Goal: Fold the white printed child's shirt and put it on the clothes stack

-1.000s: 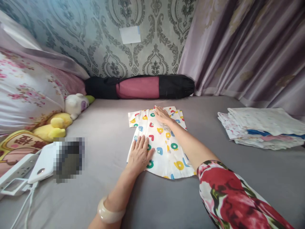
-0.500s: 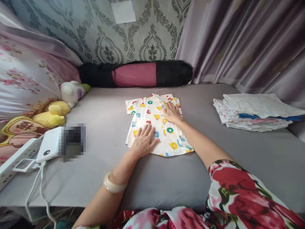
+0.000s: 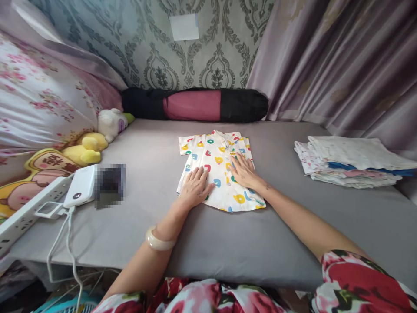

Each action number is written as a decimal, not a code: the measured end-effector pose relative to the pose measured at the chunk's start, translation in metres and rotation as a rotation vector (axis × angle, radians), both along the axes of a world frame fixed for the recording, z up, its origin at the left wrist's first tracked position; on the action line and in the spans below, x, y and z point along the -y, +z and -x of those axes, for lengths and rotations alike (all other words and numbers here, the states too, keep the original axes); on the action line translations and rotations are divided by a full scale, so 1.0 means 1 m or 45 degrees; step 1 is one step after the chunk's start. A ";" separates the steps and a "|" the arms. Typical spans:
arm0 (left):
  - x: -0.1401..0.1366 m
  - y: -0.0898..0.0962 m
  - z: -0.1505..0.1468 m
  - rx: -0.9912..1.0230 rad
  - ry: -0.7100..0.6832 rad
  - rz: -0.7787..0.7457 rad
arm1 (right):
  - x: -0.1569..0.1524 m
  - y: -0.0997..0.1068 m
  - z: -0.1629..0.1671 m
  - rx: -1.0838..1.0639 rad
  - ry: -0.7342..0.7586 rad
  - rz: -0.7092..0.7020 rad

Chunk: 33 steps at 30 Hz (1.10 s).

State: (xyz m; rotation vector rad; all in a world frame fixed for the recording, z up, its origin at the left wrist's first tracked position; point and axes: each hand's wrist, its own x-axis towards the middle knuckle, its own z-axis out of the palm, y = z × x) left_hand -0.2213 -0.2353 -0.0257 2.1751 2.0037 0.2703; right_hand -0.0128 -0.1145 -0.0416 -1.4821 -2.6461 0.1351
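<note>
Shirt (image 3: pixel 219 161) lying flat mid grey sheet (image 3: pixel 137 182), left of folded clothes stack (image 3: pixel 355 158), left hand (image 3: pixel 195 187) palm-down on its lower left front and right hand (image 3: pixel 243 171) on its right side, both hands spread flat, gripping nothing, pale bangle (image 3: pixel 159 244) on left forearm.

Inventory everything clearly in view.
shirt: one, patterned white, centre
clothes stack: one, mostly white, right
long bag: one, black and pink, back
sheet: one, grey, underneath
soft toys: three, mixed, left
floral fabric: one, white and pink, left
power strip, device: two, white, left
cables: two, white, left
blurred item: one, dark, left
wallpaper: one, grey, back
paper: one, white, back
curtain: one, mauve, right
bangle: one, cream, left arm
sleeves: two, red floral, front
left hand, right hand: two, bare, on shirt
</note>
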 end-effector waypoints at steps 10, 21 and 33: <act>-0.004 -0.005 0.021 -0.005 0.349 -0.127 | 0.000 0.008 0.002 0.003 0.032 -0.137; -0.004 0.003 0.037 -0.006 0.740 -0.138 | -0.029 0.025 0.066 -0.072 -0.181 -0.340; -0.004 0.005 0.037 0.135 0.826 -0.075 | -0.061 0.031 0.061 -0.072 -0.174 -0.351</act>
